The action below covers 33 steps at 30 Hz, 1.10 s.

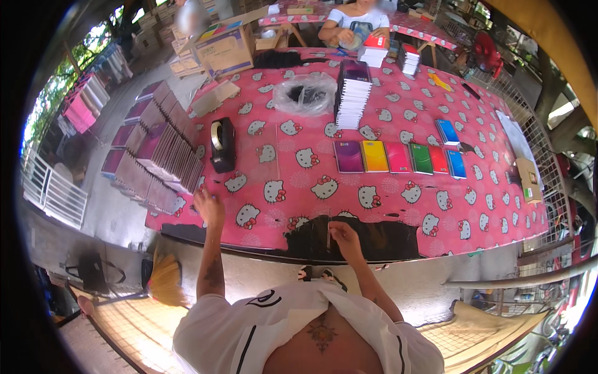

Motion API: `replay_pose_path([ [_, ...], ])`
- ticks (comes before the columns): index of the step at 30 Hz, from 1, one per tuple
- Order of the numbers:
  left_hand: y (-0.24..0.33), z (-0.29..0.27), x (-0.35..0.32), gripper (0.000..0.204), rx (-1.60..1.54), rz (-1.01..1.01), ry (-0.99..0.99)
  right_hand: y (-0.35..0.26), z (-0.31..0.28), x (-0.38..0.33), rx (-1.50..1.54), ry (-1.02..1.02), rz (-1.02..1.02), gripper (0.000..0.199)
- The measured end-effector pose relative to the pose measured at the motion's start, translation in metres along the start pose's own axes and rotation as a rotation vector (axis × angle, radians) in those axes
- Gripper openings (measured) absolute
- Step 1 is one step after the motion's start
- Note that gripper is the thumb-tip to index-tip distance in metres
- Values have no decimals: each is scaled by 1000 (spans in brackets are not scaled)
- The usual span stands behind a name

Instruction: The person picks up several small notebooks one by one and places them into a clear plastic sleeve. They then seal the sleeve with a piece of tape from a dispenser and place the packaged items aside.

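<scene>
My left hand (210, 207) is at the table's left front, fingers apart and holding nothing visible, beside stacks of spiral notebooks (163, 153) with purple covers. My right hand (344, 240) is closed in a pinch above a dark worn patch (386, 237) at the front edge. Something thin seems to be between its fingers, too small to make out. Beyond my left hand stands a black tape dispenser (222, 146). A row of small notebooks lies to the right, from a purple one (349, 156) to a blue one (456, 164).
A pink patterned cloth (286, 199) covers the table. A tall notebook stack (352, 100) and a clear plastic bag (304, 95) stand farther back. Across the table a person (358, 25) handles something near red-topped notebooks (374, 51). A cardboard box (225, 53) is at back left.
</scene>
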<state>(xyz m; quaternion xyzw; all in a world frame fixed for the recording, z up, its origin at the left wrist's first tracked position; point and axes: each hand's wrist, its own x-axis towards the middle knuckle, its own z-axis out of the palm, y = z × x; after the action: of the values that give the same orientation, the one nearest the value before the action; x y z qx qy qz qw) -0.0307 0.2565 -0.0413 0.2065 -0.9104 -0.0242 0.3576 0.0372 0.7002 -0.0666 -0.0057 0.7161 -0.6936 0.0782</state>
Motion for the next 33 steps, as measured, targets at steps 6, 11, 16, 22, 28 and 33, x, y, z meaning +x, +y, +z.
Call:
replay_pose_path([
  [6,183,41,27,20,-468,357,-413,-19,-38,6,-5,136,16,27],
  [11,199,123,41,20,-79,263,-424,-18,-25,8,150,19,-3,33],
  [16,329,6,-42,9,-1423,-91,-1287,-60,-78,-17,643,257,185,56],
  [22,465,-144,-119,6,-1790,-240,-2010,-57,-201,-58,1130,20,-114,52],
  [28,561,-155,-190,13,-1617,234,-1796,-97,-343,-138,567,580,-193,64],
  [33,665,-204,-237,62,-1838,427,-1669,-107,-451,-190,376,603,-70,77],
])
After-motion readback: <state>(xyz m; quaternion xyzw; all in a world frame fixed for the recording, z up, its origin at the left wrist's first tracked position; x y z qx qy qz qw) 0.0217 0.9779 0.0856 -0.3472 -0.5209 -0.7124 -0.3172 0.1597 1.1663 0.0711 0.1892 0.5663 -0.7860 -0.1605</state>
